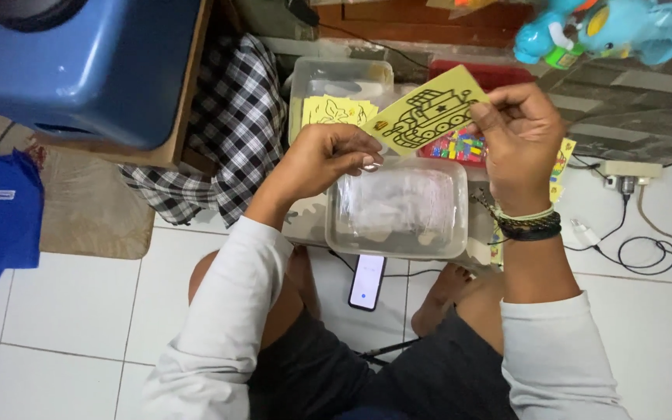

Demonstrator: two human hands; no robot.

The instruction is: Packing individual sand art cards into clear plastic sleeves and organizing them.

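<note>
Hands (421,148) — yellow card (428,113) between

Your left hand (322,159) is curled, thumb and fingertips pinched together, knuckles toward you. Your right hand (519,140) is raised higher, back of the hand toward you, fingers bent inward — braided bands circle its wrist. Both forearms reach forward in pale long sleeves, the right pushed up, over your folded bare legs.
</note>
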